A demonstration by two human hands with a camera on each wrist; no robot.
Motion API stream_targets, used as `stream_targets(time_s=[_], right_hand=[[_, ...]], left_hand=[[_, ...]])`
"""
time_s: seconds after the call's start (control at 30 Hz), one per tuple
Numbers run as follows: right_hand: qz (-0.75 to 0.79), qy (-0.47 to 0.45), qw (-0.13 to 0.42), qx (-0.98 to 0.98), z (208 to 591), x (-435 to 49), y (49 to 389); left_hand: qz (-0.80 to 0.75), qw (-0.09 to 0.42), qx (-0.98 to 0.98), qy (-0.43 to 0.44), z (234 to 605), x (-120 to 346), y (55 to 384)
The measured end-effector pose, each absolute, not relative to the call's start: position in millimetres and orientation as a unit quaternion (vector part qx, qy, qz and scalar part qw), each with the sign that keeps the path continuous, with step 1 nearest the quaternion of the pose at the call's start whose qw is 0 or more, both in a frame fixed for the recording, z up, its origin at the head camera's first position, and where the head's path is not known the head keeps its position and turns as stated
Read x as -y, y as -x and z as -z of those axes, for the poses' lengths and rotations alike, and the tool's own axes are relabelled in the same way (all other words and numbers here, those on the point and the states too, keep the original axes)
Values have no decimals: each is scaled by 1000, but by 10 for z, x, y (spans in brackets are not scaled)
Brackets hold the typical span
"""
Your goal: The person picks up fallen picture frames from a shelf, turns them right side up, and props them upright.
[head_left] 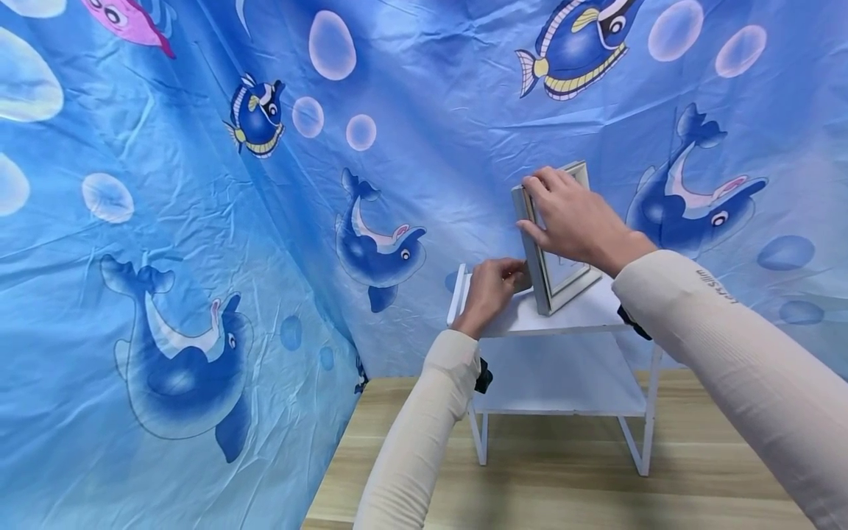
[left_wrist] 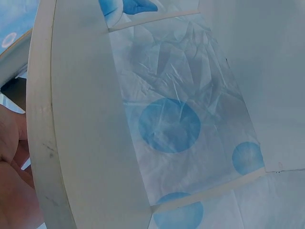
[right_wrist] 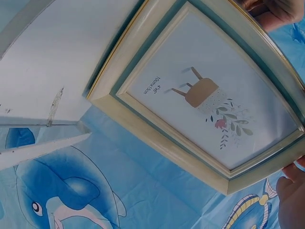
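Observation:
A cream picture frame (head_left: 553, 291) with a thin gold edge stands upright, slightly tilted, on a small white table (head_left: 503, 324). Behind its glass, the right wrist view shows a sheet (right_wrist: 171, 57) printed with a chair, flowers and a size label. My right hand (head_left: 576, 221) grips the frame's top left corner, fingers over the top and thumb on the side. Low at the left, my left hand (head_left: 490, 291) reaches behind the frame, its fingers curled at a brown flat stand (head_left: 523, 278). The frame hides part of that stand. A plain side of the frame (left_wrist: 86, 119) fills much of the left wrist view.
The white table has a raised rail (head_left: 458, 294) at its left end and a lower shelf (head_left: 563, 397). Blue sheeting (head_left: 430, 169) printed with dolphins and fish hangs close behind and to the left. Wood-look floor (head_left: 550, 486) lies below.

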State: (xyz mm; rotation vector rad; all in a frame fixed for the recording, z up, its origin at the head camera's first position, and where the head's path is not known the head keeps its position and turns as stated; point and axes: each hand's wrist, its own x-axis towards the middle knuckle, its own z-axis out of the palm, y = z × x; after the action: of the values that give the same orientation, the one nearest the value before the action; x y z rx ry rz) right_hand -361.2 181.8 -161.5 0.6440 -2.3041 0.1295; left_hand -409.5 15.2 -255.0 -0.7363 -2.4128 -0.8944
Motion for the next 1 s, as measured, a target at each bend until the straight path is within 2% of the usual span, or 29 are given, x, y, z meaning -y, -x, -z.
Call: stream_targets(time_s=[1.0], right_hand=[[-52,-254,335,906,1571,-1840,3583]], left_hand=[[311,237,883,259,2538,-146,4132]])
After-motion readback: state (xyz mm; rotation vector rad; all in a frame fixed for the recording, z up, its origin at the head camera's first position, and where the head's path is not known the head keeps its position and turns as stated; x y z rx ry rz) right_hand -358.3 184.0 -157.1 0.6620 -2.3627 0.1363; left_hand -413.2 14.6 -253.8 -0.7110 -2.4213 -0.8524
